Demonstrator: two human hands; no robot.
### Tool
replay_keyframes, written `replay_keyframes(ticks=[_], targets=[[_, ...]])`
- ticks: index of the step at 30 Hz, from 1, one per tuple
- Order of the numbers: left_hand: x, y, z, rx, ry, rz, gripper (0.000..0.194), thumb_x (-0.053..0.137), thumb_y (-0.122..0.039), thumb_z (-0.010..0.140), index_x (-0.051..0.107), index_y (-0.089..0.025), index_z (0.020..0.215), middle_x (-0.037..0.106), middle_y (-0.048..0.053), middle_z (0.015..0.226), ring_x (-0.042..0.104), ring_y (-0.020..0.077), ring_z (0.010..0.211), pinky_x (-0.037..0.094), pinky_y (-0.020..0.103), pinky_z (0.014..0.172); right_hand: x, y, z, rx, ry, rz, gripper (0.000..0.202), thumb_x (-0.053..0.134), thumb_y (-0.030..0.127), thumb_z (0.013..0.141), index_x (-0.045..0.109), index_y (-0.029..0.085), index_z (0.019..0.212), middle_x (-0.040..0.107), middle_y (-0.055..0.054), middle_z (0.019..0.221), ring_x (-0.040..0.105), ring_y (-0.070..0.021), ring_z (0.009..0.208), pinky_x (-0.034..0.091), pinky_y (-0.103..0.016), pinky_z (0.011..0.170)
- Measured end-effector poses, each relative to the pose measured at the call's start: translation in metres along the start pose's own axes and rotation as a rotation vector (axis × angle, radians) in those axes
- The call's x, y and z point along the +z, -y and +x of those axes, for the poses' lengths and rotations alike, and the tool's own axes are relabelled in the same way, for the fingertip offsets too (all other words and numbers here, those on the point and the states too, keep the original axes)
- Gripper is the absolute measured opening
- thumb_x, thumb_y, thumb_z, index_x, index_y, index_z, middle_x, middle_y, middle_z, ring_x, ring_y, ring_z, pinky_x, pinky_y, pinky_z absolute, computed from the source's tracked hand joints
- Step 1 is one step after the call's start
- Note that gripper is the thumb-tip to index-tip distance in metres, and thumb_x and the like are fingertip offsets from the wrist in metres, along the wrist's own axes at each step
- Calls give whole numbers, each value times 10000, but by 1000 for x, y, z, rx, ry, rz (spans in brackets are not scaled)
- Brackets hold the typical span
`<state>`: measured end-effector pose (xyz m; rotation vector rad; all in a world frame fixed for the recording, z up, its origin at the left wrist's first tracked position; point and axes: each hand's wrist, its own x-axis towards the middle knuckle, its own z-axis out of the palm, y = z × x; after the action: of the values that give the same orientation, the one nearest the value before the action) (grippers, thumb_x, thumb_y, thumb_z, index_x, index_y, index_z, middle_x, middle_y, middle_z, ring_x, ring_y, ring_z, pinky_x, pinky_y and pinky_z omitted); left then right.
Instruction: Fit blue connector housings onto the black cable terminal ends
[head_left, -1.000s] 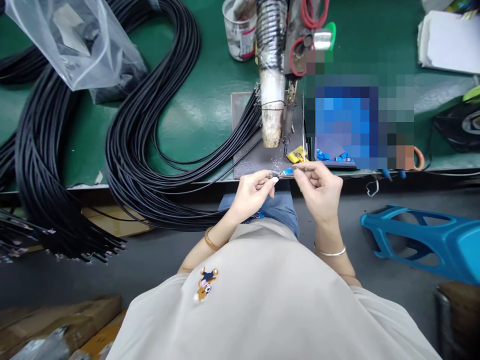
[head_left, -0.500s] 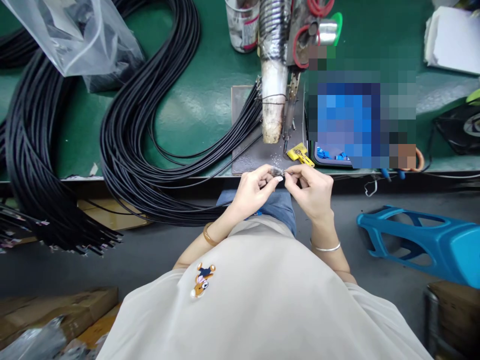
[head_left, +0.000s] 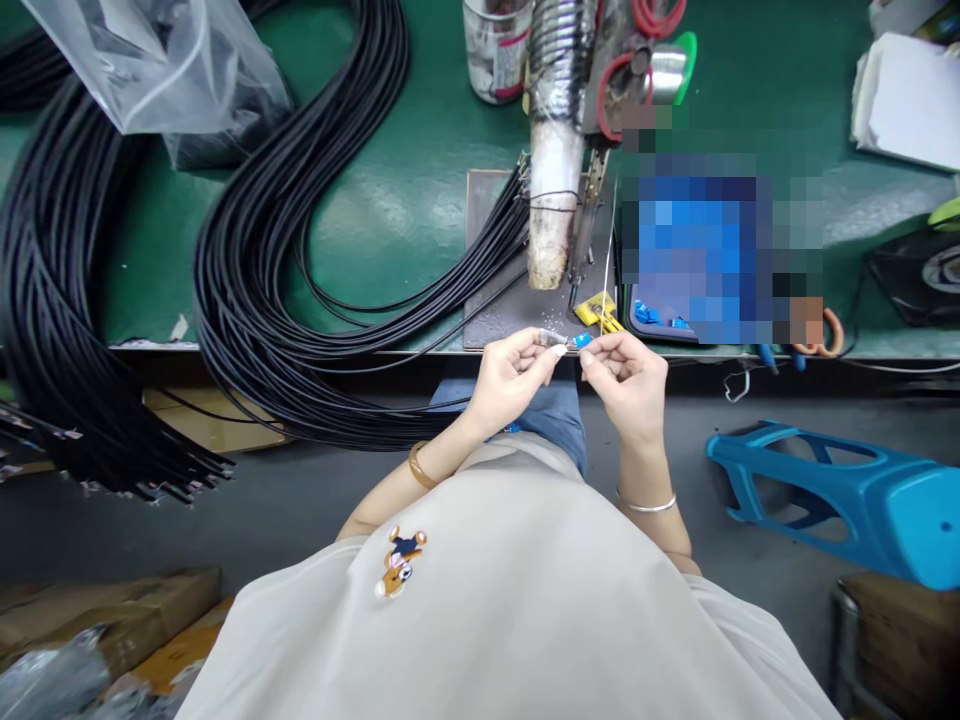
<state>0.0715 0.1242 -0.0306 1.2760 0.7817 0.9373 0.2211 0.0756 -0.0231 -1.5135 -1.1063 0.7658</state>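
Note:
My left hand (head_left: 514, 375) is closed in a pinch on a small silvery-grey piece (head_left: 553, 338) at the bench edge. A small blue connector (head_left: 582, 341) sits just right of those fingertips; whether it is joined to the grey piece I cannot tell. Close beside the connector, my right hand (head_left: 628, 380) is pinched too. A thin pale wire (head_left: 609, 250), looking like solder wire, runs upright down to its fingertips. Behind the hands stands a soldering iron on a stand (head_left: 581, 245), next to a foil-wrapped duct (head_left: 553, 190). A yellow tool (head_left: 598, 310) lies just beyond my right fingers.
Thick bundles of black cable (head_left: 300, 250) cover the bench's left side, partly under a plastic bag (head_left: 172, 70). A blue tray (head_left: 660, 330), partly pixelated, stands right. Behind are a can (head_left: 497, 55) and a solder spool (head_left: 670, 75). A blue stool (head_left: 825, 500) is on the floor.
The fingertips have parted slightly, and a blue connector now shows between them. A pale wire has appeared, rising from my right hand. The view has shifted a little.

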Motion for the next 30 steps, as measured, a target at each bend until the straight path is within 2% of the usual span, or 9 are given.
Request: replay_keyframes(ticks=[3, 5, 9, 14, 19, 26, 30], targets=[[-4, -5, 2, -54, 14, -28, 244, 690, -360, 850, 639, -128, 798, 484, -44, 564, 414, 44, 497, 343, 173, 476, -3, 1, 2, -19, -78, 10, 178, 693, 377, 843, 663, 202, 836, 644, 30, 683, 579, -83, 557, 460, -205, 528], [-5, -6, 2, -43, 22, -16, 200, 693, -323, 837, 673, -124, 832, 516, -34, 600, 429, 48, 525, 362, 176, 506, -4, 1, 6, -4, -24, 14, 223, 682, 425, 862, 676, 203, 849, 666, 18, 696, 619, -103, 602, 503, -228, 583], [-6, -6, 0, 28, 39, 94, 151, 666, -275, 843, 677, -129, 807, 584, -6, 693, 495, 73, 624, 418, 201, 616, -5, 0, 14, 46, 179, 80, 333, 696, 473, 857, 629, 191, 692, 605, 36, 578, 552, -85, 533, 461, -219, 562], [-10, -6, 1, 49, 76, 198, 217, 643, -282, 850, 595, -137, 696, 486, -28, 630, 414, 71, 590, 345, 202, 559, -3, 1, 16, 80, 215, 122, 394, 711, 507, 836, 579, 190, 645, 541, 54, 533, 464, -70, 492, 388, -218, 519], [-10, -7, 4, 2, 87, 183, 230, 641, -275, 835, 570, -137, 665, 476, -29, 631, 420, 74, 601, 354, 196, 566, 0, 3, 13, 36, 151, 46, 346, 701, 477, 854, 600, 192, 684, 556, 52, 547, 486, -73, 492, 377, -218, 507], [-9, -6, 12, -29, 120, 6, 241, 674, -337, 804, 607, -131, 699, 552, -6, 664, 482, 87, 636, 416, 205, 619, 8, 6, 6, -43, 15, -52, 322, 645, 455, 899, 590, 200, 710, 546, 52, 555, 445, -72, 483, 335, -236, 497], [-8, -3, 13, -35, 103, 12, 257, 671, -337, 804, 575, -140, 670, 497, -17, 642, 442, 80, 610, 380, 215, 597, 13, 2, 4, -67, -59, -109, 335, 627, 458, 907, 563, 206, 695, 528, 57, 552, 422, -71, 470, 328, -242, 493]])
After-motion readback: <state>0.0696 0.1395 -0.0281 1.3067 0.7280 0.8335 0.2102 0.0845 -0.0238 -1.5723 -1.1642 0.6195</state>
